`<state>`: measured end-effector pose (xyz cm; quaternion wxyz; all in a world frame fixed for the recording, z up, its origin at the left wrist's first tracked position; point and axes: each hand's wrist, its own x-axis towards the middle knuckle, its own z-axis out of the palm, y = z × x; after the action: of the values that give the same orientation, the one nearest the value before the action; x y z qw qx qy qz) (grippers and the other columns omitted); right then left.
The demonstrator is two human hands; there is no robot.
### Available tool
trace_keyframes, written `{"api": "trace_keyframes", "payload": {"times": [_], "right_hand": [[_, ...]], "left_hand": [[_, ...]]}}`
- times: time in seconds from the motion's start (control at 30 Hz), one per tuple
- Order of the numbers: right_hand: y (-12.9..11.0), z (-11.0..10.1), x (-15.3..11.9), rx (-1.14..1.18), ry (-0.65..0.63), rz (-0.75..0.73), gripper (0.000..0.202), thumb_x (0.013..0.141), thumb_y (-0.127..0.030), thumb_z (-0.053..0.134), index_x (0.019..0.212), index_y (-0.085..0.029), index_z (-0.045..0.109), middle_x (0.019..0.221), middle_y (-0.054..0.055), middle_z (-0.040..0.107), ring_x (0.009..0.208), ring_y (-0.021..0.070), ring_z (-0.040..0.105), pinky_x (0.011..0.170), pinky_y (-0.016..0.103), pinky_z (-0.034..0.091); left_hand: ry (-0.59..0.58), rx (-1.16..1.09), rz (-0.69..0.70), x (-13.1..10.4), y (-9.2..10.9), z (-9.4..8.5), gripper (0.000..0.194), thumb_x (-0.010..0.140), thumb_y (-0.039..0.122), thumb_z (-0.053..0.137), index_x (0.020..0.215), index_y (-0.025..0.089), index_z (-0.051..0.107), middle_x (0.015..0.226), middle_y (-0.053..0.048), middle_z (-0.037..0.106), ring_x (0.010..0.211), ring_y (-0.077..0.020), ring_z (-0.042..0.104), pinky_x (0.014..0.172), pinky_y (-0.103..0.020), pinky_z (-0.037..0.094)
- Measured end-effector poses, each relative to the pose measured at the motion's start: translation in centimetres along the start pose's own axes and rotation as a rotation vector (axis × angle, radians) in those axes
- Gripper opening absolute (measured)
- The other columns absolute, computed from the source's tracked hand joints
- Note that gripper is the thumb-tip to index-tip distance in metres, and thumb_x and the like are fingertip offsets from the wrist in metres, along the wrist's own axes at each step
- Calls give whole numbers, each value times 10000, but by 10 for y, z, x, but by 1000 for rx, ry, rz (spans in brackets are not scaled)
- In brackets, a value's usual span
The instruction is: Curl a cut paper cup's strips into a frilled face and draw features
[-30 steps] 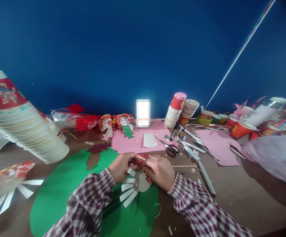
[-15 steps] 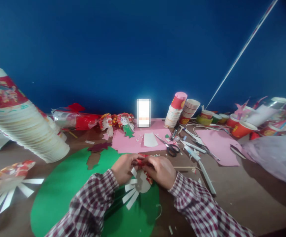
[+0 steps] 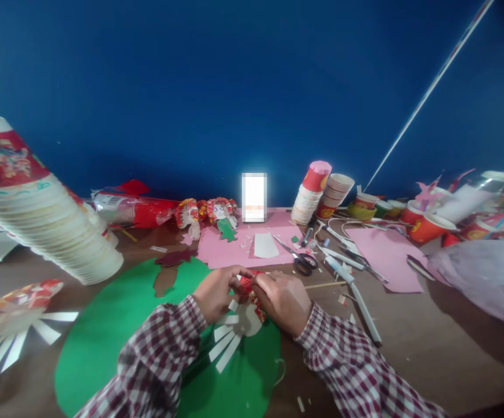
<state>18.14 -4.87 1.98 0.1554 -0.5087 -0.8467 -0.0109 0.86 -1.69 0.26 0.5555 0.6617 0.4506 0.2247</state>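
A cut paper cup [image 3: 248, 323] with a round pale base hangs between my hands, its wall slit into strips that fan out. White strips spread to the lower left; red patterned ones are bent up at the top. My left hand [image 3: 219, 290] is closed on the red strips from the left, thumb and forefinger pinching. My right hand [image 3: 281, 302] is closed on the cup from the right, fingers bent over its red edge. Both hands are above a round green sheet [image 3: 117, 342]. A brown and maroon paper cutout [image 3: 167, 278] lies on the sheet's far part.
Scissors [image 3: 305, 262] and a white piece of paper [image 3: 266, 245] lie on pink paper [image 3: 223, 247]. A glue gun [image 3: 339, 268] rests at right. Stacked paper cups [image 3: 73, 232] lean at left. Another slit cup [image 3: 14, 319] sits below them. Finished paper figures [image 3: 221, 215] stand behind.
The cut cup has tilted slightly, its white strips shifting down and left. My left fingers have lifted a little, showing more of the red strips. Both hands keep their hold.
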Motion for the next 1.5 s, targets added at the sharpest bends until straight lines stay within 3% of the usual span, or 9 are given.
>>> {"api": "trace_keyframes", "payload": {"times": [0.33, 0.47, 0.57, 0.67, 0.77, 0.9, 1.1, 1.5], "right_hand": [[-4, -2, 0, 59, 29, -83, 176, 868, -226, 385, 821, -175, 547, 753, 52, 598, 727, 152, 515, 625, 228, 333], [-6, -6, -5, 196, 198, -100, 182, 863, -266, 403, 915, -190, 560, 868, 67, 603, 867, 184, 506, 761, 289, 370], [-7, -6, -8, 295, 287, -92, 157, 830, -312, 467, 866, -195, 565, 861, 61, 602, 874, 190, 504, 797, 314, 376], [-8, -2, -7, 360, 249, 20, 173, 792, -357, 521, 828, -191, 552, 790, 50, 591, 828, 191, 518, 758, 312, 396], [-9, 4, -5, 503, 254, 142, 267, 744, -395, 569, 891, -180, 516, 865, 63, 576, 851, 199, 524, 752, 316, 419], [-9, 9, -2, 802, 238, 174, 383, 714, -274, 608, 1034, -181, 419, 993, 70, 547, 914, 179, 532, 767, 301, 450], [-9, 13, 1, 1180, 166, 257, 309, 726, -167, 574, 960, -196, 374, 934, 40, 569, 829, 138, 578, 703, 276, 493], [-6, 26, 1, 1213, 191, 305, 346, 734, -160, 542, 1034, -184, 371, 884, 39, 571, 756, 131, 578, 679, 278, 491]], "left_hand": [[45, 204, 89, -3, 9, -2, 431, 560, 113, 595, 986, 156, 548, 625, 1, 641, 589, -144, 585, 559, -231, 413], [91, 155, 38, -3, 13, -7, 381, 575, 150, 610, 948, 143, 532, 611, 10, 627, 562, -127, 571, 532, -218, 411], [130, 30, -22, -2, 15, -14, 390, 584, 167, 618, 951, 118, 496, 631, -5, 620, 556, -124, 568, 516, -220, 415], [166, -73, -28, -2, 19, -19, 423, 577, 175, 645, 958, 107, 476, 640, -5, 608, 589, -126, 577, 536, -223, 422], [182, -141, -25, -2, 22, -22, 431, 572, 178, 665, 949, 105, 469, 624, 3, 599, 578, -121, 575, 533, -224, 420], [184, -197, -24, -1, 23, -21, 446, 562, 162, 681, 945, 104, 459, 600, 15, 591, 540, -108, 564, 520, -221, 414], [154, -188, -13, -1, 21, -18, 447, 566, 179, 685, 946, 111, 462, 627, -4, 618, 586, -132, 595, 564, -248, 436], [120, -160, 30, -1, 23, -7, 412, 580, 194, 675, 929, 124, 469, 660, -21, 641, 610, -131, 598, 570, -237, 435]]}}
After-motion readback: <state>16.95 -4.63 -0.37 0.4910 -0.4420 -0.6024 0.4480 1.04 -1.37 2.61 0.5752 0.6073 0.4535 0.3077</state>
